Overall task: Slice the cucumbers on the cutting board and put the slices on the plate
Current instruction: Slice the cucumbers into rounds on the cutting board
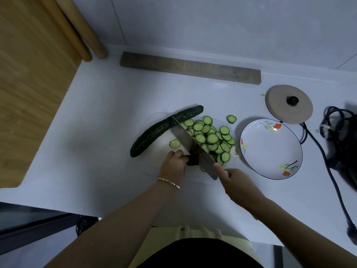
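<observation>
Nearest, a short dark cucumber stub is gripped by the curled fingers of the left hand; the cleaver is held by the right hand, closed round its handle, the blade set against the stub; beyond, heaped slices and a whole cucumber are spread on the cutting board; the plate is set just right of the slices; farther back, a round lid is seen.

We get a dim, bluish-grey picture; the white countertop reads dull lavender. Shadows are faint and diffuse (the plainest spreads left of the whole cucumber). The cleaver blade shows a muted sheen, the plate a small glint. Wide-angle bending curves the edges; fine detail looks soft.
</observation>
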Available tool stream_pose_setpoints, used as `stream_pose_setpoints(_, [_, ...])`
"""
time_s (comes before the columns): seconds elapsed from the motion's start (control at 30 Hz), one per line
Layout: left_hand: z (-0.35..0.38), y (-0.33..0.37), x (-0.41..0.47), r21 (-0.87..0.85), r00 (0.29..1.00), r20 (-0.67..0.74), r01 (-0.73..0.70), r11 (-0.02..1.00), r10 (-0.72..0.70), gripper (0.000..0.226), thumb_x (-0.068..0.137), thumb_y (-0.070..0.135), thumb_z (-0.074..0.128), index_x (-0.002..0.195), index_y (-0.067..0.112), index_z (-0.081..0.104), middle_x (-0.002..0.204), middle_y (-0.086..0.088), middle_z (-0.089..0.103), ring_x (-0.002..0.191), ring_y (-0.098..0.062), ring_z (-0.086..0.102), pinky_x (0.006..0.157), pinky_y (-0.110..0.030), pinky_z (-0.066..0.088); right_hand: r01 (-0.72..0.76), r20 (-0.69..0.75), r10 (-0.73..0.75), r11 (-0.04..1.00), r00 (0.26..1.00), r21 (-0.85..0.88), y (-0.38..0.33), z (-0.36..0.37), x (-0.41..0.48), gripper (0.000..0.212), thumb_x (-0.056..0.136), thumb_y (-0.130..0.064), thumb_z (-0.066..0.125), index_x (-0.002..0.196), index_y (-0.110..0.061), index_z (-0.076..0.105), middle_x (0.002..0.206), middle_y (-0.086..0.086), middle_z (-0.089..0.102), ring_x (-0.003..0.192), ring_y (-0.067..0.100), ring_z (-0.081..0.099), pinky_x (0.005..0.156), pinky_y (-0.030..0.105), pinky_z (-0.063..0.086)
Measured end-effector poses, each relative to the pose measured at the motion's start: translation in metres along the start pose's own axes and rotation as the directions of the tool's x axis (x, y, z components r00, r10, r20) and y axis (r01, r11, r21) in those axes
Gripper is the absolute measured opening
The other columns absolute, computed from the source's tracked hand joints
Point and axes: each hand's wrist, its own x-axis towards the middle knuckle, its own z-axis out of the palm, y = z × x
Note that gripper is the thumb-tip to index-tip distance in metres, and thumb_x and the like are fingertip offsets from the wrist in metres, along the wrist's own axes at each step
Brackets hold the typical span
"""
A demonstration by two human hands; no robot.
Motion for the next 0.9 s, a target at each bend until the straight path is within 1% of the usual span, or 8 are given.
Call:
stream_pose_setpoints(0.17, [0.002,-0.001,0.0,0.013,1.0,-0.004,-0.004,1.0,0.004,0.028,0.064,0.009,0.045,0.06,0.014,0.072,0.057,0.0,0.055,0.061,-0.016,0.043,0.032,-0.015,0.039,0.035,-0.034,-0.037,0.996,0.999,-0.08,0.005,0.001,-0.005,0.055,0.095,-0.052,0.035,0.056,-0.014,0.026,0.053,0.002,0.03,0.05,0.016,0.031,0.05,0.029,0.024])
stream_pose_setpoints(0.3, [-0.002,0.001,0.0,0.023,1.0,0.002,0.002,1.0,-0.002,0.038,0.065,0.015,0.034,0.057,0.016,0.071,0.055,0.001,0.054,0.047,-0.02,0.052,0.031,-0.013,0.036,0.052,-0.034,-0.055,0.994,0.998,-0.092,0.01,0.005,-0.008,0.053,0.096,-0.048,0.034,0.056,-0.014,0.026,0.052,0.001,0.027,0.049,0.015,0.029,0.05,0.029,0.022])
stream_pose_setpoints(0.5, [0.0,0.0,-0.001,0.005,0.998,0.052,0.041,0.999,-0.041,0.029,0.066,0.014,0.042,0.058,0.015,0.07,0.058,0.002,0.054,0.052,-0.02,0.054,0.035,-0.016,0.04,0.017,-0.046,-0.018,1.0,0.999,-0.021,0.017,0.03,0.005,0.054,0.097,-0.047,0.034,0.055,-0.013,0.026,0.051,0.002,0.028,0.049,0.016,0.032,0.051,0.031,0.023])
stream_pose_setpoints(0.6, [0.003,-0.001,-0.003,-0.023,0.998,0.02,0.053,0.998,-0.052,0.021,0.066,0.011,0.05,0.061,0.013,0.07,0.061,0.0,0.055,0.063,-0.016,0.047,0.035,-0.018,0.042,0.003,-0.065,-0.002,1.0,0.998,0.004,0.019,0.036,0.008,0.054,0.097,-0.047,0.035,0.055,-0.013,0.028,0.051,0.002,0.029,0.049,0.016,0.032,0.051,0.031,0.024])
stream_pose_setpoints(0.67, [0.003,-0.001,-0.005,-0.059,0.999,-0.004,0.042,0.997,-0.042,0.028,0.069,0.014,0.043,0.062,0.012,0.07,0.062,-0.001,0.056,0.068,-0.012,0.036,0.038,-0.017,0.043,-0.005,-0.047,0.008,0.999,0.999,0.046,0.021,0.036,0.011,0.058,0.096,-0.049,0.035,0.056,-0.008,0.04,0.052,0.003,0.035,0.05,0.016,0.036,0.053,0.031,0.028])
stream_pose_setpoints(0.73, [-0.003,-0.001,-0.007,-0.079,0.999,-0.013,0.052,0.996,-0.053,0.024,0.068,0.01,0.047,0.065,0.011,0.071,0.063,-0.002,0.058,0.07,-0.014,0.043,0.04,-0.018,0.045,-0.032,-0.016,0.035,0.986,0.999,0.165,0.023,0.034,0.012,0.057,0.095,-0.052,0.036,0.061,-0.008,0.051,0.051,0.001,0.041,0.048,0.015,0.04,0.055,0.027,0.033])
stream_pose_setpoints(0.8, [-0.011,-0.005,-0.01,-0.105,0.995,-0.003,0.096,0.99,-0.097,0.017,0.06,0.001,0.058,0.068,0.006,0.072,0.066,-0.007,0.06,0.063,-0.026,0.056,0.045,-0.024,0.045,-0.081,0.003,0.084,0.949,0.996,0.305,0.024,0.027,0.01,0.052,0.095,-0.051,0.037,0.057,-0.016,0.047,0.046,-0.003,0.04,0.04,0.011,0.037,0.048,0.024,0.032])
stream_pose_setpoints(0.9, [-0.019,-0.021,-0.016,-0.099,0.987,0.003,0.157,0.983,-0.158,0.018,0.059,-0.008,0.062,0.073,-0.001,0.071,0.071,-0.013,0.062,0.062,-0.035,0.059,0.05,-0.03,0.045,-0.139,0.08,0.117,0.913,0.99,0.383,0.021,0.01,0.007,0.053,0.095,-0.051,0.038,0.057,-0.015,0.035,0.04,-0.004,0.032,0.033,0.012,0.027,0.038,0.017,0.026])
